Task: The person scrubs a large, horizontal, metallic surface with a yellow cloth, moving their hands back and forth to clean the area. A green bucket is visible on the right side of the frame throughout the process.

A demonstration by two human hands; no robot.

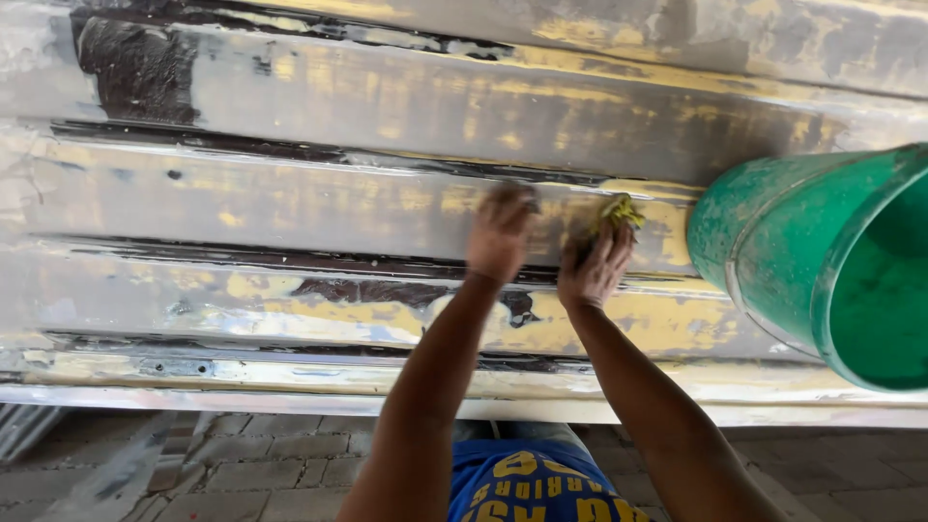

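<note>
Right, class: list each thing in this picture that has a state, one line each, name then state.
Ribbed metal panel: yellow paint mostly worn off, grey and dark patches showing.
Green plastic bucket: tilted, mouth facing the camera.
Left hand: pressed on panel, motion-blurred.
Right hand: gripping yellow scrubbing pad against panel.

we list one green plastic bucket at the right edge, grey brick paving below, and a blue printed garment at bottom centre.
</note>
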